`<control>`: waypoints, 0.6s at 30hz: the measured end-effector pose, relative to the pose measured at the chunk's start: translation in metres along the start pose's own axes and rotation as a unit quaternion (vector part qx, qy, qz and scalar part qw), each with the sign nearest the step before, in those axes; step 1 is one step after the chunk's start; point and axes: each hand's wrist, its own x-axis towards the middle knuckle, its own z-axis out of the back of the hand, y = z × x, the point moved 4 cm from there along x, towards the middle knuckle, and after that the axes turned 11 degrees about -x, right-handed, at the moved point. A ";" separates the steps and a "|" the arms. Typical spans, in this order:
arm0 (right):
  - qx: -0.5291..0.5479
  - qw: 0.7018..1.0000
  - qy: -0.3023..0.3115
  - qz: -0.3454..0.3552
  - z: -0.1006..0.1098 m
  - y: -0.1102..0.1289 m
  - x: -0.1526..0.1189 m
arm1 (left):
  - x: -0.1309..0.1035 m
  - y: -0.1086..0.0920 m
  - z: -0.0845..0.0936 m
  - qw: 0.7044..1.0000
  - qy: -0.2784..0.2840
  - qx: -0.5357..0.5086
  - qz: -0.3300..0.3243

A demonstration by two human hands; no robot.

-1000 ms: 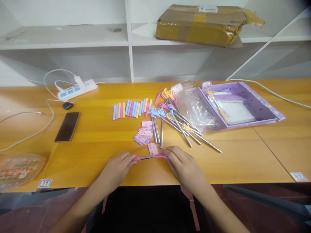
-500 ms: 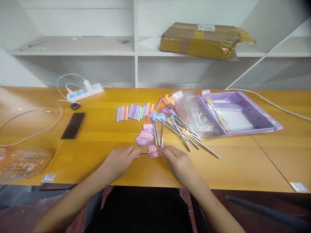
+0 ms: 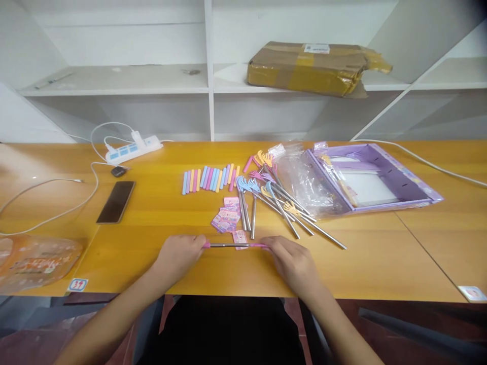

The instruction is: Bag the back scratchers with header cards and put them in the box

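A telescopic back scratcher with a metal rod and pink ends is stretched level between both hands, low over the table. My left hand is closed round its pink handle end. My right hand pinches the pink end at the right. Just behind the rod lies a small pink card, with a stack of similar cards beyond it. Several back scratchers with coloured claw heads lie heaped to the right of the cards. A row of pastel handle sleeves lies farther back.
At right stands an open purple box beside clear plastic bags. On the left are a phone, a power strip with white cables and an orange-printed plastic bag. A taped carton rests on the shelf.
My hands have moved apart, the left one leftward and the right one rightward. More of the back scratcher's metal rod shows between them, drawn out longer.
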 end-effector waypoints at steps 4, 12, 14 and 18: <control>-0.058 0.997 -0.052 0.008 0.033 -0.052 -0.040 | -0.017 0.041 0.012 0.997 -0.062 0.030 0.033; -0.257 0.959 -0.100 -0.059 0.106 -0.132 -0.124 | -0.050 0.118 0.035 0.987 -0.145 0.068 -0.015; -0.270 0.951 -0.099 -0.114 0.114 -0.145 -0.138 | -0.057 0.128 0.038 0.985 -0.155 0.071 -0.013; -0.259 0.939 -0.092 -0.209 0.119 -0.162 -0.150 | -0.064 0.142 0.035 0.987 -0.155 0.042 -0.020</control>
